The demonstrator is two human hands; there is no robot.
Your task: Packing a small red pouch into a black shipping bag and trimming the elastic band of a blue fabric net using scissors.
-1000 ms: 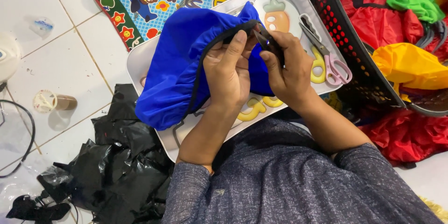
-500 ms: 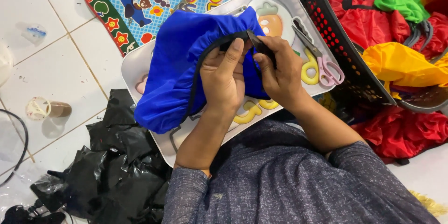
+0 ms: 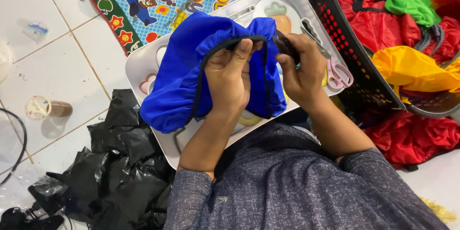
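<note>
Hands, two: left (image 3: pixel 230 79), right (image 3: pixel 302 69), pinching one blue bag's (image 3: pixel 182 81) black cord (image 3: pixel 225 43).

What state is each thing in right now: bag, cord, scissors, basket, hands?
Blue drawstring bag: mouth gathered, lying on the tray.
Black cord: threaded along the mouth, pinched.
Scissors: lying on the tray, untouched.
Basket: holding red, yellow, green fabric.
Left hand: gripping the bag.
Right hand: gripping the cord end.

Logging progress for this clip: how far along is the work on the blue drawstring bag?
Looks done: the blue bag's mouth is gathered, with the black cord running around it. In hand: the left hand grips the gathered edge, and the right hand pinches the cord's end over the white tray. Left: the scissors lie unused; whether the cord end is finished is hidden by the fingers.
</note>
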